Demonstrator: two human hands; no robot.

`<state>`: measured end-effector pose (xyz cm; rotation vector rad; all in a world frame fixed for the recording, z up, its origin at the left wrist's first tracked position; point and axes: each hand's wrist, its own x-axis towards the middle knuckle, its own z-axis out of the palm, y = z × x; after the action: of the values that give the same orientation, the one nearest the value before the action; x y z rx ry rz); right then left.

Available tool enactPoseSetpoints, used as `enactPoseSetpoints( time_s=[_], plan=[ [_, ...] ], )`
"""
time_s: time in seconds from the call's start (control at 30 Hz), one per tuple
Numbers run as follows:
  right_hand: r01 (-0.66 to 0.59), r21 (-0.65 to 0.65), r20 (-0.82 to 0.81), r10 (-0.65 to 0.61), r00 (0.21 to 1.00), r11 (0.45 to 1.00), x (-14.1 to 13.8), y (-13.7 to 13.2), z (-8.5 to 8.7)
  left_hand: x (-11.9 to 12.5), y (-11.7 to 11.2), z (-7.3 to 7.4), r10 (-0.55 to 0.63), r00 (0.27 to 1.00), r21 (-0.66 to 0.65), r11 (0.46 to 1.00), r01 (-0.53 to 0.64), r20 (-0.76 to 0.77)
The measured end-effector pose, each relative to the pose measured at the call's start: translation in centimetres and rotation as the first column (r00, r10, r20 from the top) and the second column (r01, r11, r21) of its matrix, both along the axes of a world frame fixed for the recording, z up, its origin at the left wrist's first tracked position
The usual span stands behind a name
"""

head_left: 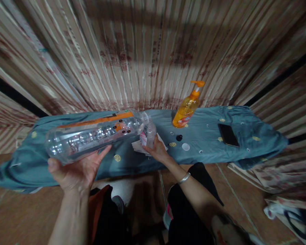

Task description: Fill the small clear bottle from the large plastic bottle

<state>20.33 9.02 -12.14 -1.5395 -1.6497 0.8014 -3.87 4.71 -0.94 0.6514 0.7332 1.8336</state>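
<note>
Left of the pump bottle (186, 111), a two-handed hold

The left hand (80, 170), grip wide, supports the large bottle (94, 136) from beneath, likely for its bulk; the right hand (157, 150), grip narrower, holds the small bottle (151, 132), probably steadying it.

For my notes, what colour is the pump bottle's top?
The pump top is orange; the head view shows it.

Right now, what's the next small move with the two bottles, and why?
Probably tilt the large bottle slightly base-up with the left hand: it's held sideways, its neck apparently meeting the small bottle in the right hand.
</note>
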Motion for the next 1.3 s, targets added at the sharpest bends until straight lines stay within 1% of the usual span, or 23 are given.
enactPoseSetpoints(
  time_s=[0.23, 0.6, 0.77, 1.03, 1.17, 1.3],
  plan=[
    [0.011, 0.015, -0.008, -0.011, 1.0, 1.0, -0.14, 0.02, -0.1, 0.19, -0.12, 0.07, 0.005, 1.0, -0.02, 1.0, -0.005, -0.007],
    [0.015, 0.018, -0.028, -0.015, 1.0, 1.0, -0.02, 0.14, -0.48, -0.03, 0.04, -0.16, -0.018, 1.0, 0.005, 1.0, 0.018, 0.002],
    [0.02, 0.029, -0.031, -0.019, 0.999, 0.999, -0.13, 0.19, -0.57, 0.04, 0.03, 0.07, -0.012, 0.999, -0.008, 1.0, 0.012, -0.031],
    [0.037, 0.035, -0.014, -0.037, 0.999, 0.999, -0.26, 0.18, -0.64, 0.0, 0.21, -0.01, 0.0, 1.0, -0.012, 1.0, 0.0, -0.015],
    [0.057, 0.003, 0.0, -0.057, 0.998, 0.998, -0.29, 0.19, -0.7, 0.05, 0.13, 0.02, 0.017, 1.0, -0.021, 1.0, -0.017, -0.01],
    [0.038, -0.014, 0.005, -0.038, 0.999, 0.999, -0.27, 0.2, -0.49, 0.06, 0.05, -0.01, 0.024, 1.0, -0.037, 0.999, -0.024, -0.017]
  ],
)
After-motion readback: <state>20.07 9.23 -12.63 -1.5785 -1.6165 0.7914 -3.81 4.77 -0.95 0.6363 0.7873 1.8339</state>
